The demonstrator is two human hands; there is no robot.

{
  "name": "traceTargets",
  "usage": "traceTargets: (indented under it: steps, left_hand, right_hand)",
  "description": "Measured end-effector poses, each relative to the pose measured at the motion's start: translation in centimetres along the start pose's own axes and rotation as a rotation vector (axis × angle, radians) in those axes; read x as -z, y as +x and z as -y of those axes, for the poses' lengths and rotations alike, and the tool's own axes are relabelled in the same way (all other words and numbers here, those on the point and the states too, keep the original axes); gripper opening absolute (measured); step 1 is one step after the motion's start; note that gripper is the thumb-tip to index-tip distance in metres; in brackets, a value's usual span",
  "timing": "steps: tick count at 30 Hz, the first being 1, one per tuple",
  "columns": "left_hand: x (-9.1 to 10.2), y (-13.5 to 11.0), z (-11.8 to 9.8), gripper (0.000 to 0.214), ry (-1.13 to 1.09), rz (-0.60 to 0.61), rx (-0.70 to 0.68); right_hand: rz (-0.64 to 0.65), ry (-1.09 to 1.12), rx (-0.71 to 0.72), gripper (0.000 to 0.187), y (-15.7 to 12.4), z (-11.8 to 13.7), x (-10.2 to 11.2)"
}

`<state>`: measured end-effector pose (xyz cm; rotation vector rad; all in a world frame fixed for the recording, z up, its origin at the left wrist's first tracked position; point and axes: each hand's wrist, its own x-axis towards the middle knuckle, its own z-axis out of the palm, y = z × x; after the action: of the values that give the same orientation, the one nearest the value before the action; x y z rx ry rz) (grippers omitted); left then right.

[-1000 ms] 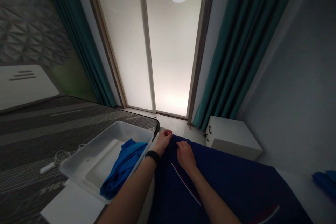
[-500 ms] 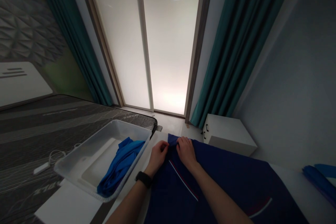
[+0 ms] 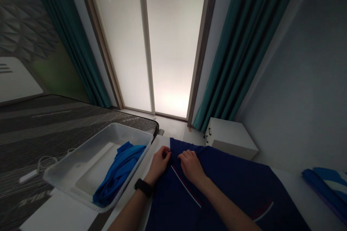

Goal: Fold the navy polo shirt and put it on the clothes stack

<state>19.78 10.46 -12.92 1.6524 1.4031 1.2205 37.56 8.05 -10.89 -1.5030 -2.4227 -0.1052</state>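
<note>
A navy garment with red-and-white stripe trim lies spread over a white surface. Its far left corner sits by my left hand, which wears a black watch and pinches the fabric edge between thumb and fingers. My right hand rests on the cloth just to the right, fingers curled down with the tips gathering the fabric. The fold under those fingertips is partly hidden. To the left, a translucent plastic bin holds a bright blue folded garment against its right side.
A dark patterned mattress extends on the left, with a white cable and plug on it. Beyond the garment stands a white drawer cabinet. Blue-and-white folded clothes lie at the far right. Teal curtains flank frosted sliding doors.
My hands have moved slightly towards me and apart, and the bunched cloth at the far left corner now lies flatter. The view has shifted a little.
</note>
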Motion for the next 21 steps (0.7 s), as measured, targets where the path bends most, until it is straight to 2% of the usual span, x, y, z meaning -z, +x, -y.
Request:
traceTargets:
  steps: [5,10,16,21]
  left_hand:
    - [0.2,-0.1,-0.3,0.014,0.028,0.006,0.003]
    - [0.3,0.0,-0.3,0.014,0.038,0.003,-0.003]
    - [0.3,0.1,-0.2,0.016,0.035,-0.012,-0.021]
    - [0.5,0.1,-0.5,0.017,0.057,-0.036,-0.024]
  right_hand:
    - [-0.030,-0.034,-0.183,0.033,0.6,-3.4,-0.6]
    - [-0.013,-0.073,-0.249,0.024,1.4,-5.9,-0.9]
    - [-0.045,-0.103,-0.247,0.024,1.3,-5.7,0.2]
    - [-0.086,-0.114,-0.256,0.022,-0.4,-4.3,2.0]
